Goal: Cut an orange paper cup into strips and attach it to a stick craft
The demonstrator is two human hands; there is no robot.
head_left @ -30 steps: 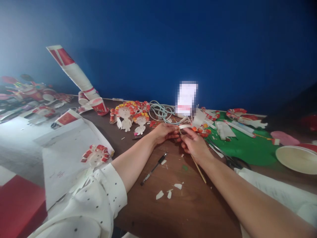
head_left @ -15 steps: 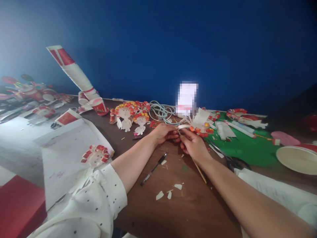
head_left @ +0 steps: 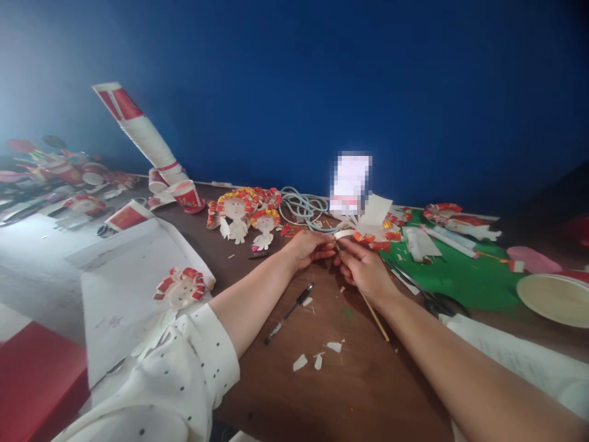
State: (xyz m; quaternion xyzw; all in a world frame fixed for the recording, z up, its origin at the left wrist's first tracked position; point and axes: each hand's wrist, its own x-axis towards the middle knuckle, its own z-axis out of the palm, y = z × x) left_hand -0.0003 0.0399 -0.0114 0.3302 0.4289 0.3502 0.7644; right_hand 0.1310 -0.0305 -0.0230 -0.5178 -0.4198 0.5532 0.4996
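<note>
My left hand (head_left: 313, 248) is closed, its fingertips pinching one end of a curved white paper strip (head_left: 344, 234). Fingertip to fingertip with it, my right hand (head_left: 361, 267) is closed too, holding a thin wooden stick (head_left: 375, 316) that slants down beneath the wrist. The stick's upper tip meets the strip between both hands. Just beyond my right hand, a paper cutout with red-orange curls (head_left: 378, 236) seems joined to the strip; its white part (head_left: 377, 210) stands up. My fingers hide exactly where strip and stick touch.
A black pen (head_left: 289, 314) and paper scraps (head_left: 300, 362) lie on the brown table. Paper dolls (head_left: 237, 212), a coiled cable (head_left: 301, 205) and a bright blurred screen (head_left: 350, 184) stand behind. Scissors (head_left: 435, 304) and green paper (head_left: 478, 282) are right; a white sheet (head_left: 115, 307) is left.
The white part of the paper cutout has tilted and its red-orange curls have turned slightly. Both hands keep their grip, and the whole view has shifted a little.
</note>
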